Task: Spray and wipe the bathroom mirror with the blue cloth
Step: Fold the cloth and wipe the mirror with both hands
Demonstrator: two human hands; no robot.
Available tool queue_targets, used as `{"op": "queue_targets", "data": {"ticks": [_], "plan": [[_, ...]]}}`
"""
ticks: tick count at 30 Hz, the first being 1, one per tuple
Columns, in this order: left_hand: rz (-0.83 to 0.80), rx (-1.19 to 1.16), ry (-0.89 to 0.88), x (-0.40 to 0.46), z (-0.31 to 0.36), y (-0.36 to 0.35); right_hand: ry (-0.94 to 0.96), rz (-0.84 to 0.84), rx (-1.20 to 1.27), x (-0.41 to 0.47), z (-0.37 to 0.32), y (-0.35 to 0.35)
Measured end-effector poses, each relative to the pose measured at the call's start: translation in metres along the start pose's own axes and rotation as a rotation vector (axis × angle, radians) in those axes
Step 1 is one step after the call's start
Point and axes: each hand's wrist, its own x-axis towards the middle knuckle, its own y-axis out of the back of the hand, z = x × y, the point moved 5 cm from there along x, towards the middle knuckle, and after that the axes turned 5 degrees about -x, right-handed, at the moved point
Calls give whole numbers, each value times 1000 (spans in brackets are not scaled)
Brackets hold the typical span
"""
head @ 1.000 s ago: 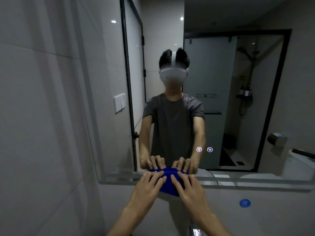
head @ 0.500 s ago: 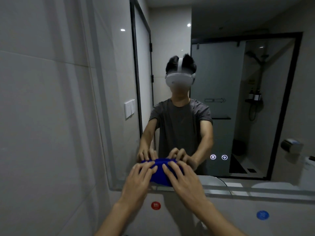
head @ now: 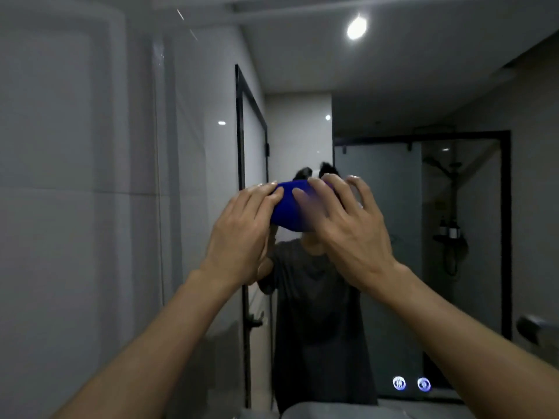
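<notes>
Cloth [head: 289, 207] flat on mirror [head: 393, 207]; left hand [head: 242, 234] on its left part, right hand [head: 348, 225] on its right.

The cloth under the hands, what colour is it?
The cloth is bright blue, seen in the head view.

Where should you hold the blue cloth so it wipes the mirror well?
Hold the blue cloth by its two ends, coming from your side, with flat fingers pushing it onto the mirror. It is bunched into a wide pad lying sideways against the glass, so the left hand suits the left end and the right hand the right end. That probably spreads the push evenly.
</notes>
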Motion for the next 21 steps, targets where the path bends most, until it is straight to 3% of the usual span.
{"op": "queue_targets", "data": {"ticks": [7,13,21], "plan": [[113,126,-1,113,-30,29,-52,20,-162,109,42,17],[154,301,-16,191,-54,49,-62,62,-117,185,76,22],[174,167,65,249,-74,68,-79,107,-1,245,110,23]]}}
